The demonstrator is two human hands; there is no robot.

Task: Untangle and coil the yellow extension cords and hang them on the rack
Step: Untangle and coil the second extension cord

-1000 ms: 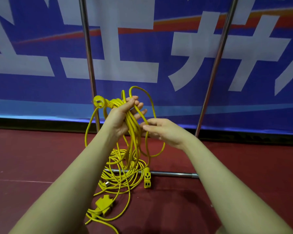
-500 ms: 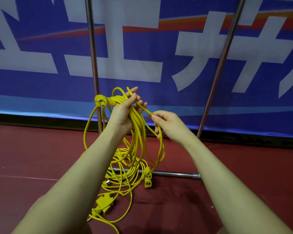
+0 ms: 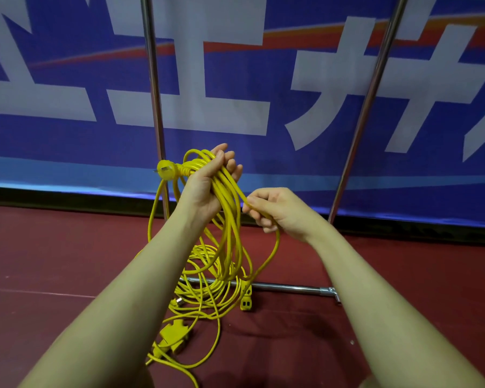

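Note:
My left hand [image 3: 205,186] grips a bundle of yellow extension cord loops [image 3: 227,219], held up in front of the rack. The cord's round plug [image 3: 164,170] sticks out to the left of that hand. My right hand [image 3: 275,211] pinches one strand of the same cord just to the right of the bundle; the strand drops from it in a long loop. On the floor below lies a tangled yellow cord pile [image 3: 205,287] with a socket end [image 3: 246,302] and a yellow multi-outlet block [image 3: 174,334].
The metal rack has two upright poles [image 3: 153,88] [image 3: 371,102] and a low crossbar [image 3: 291,288] on the dark red floor [image 3: 53,261]. A blue banner [image 3: 235,79] with large white characters hangs close behind it.
My right hand has moved down and right, drawing a strand away from the bundle. The left hand keeps its grip on the loops at about the same height.

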